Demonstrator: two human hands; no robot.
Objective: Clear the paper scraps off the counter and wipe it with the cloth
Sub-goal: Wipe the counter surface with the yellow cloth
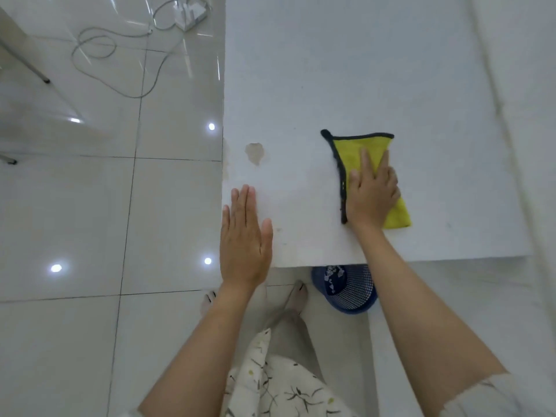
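A: Where does the cloth [355, 152] lie?

B: On the counter [331, 70], toward its near right part, with the right hand [371, 194] flat on top of it.

A: And the left hand [245, 236]?

B: At the counter's near left corner, well apart from the cloth, fingers pointing to the far side. A worn patch [254, 152] sits just beyond its fingertips.

A: Anything below?

B: A basket [346, 291] stands on the floor [75, 206] under the near edge, beneath the right forearm, with paper scraps [332, 278] in it. 2 feet stand left of it. A cable [99, 55] lies on the floor far left.
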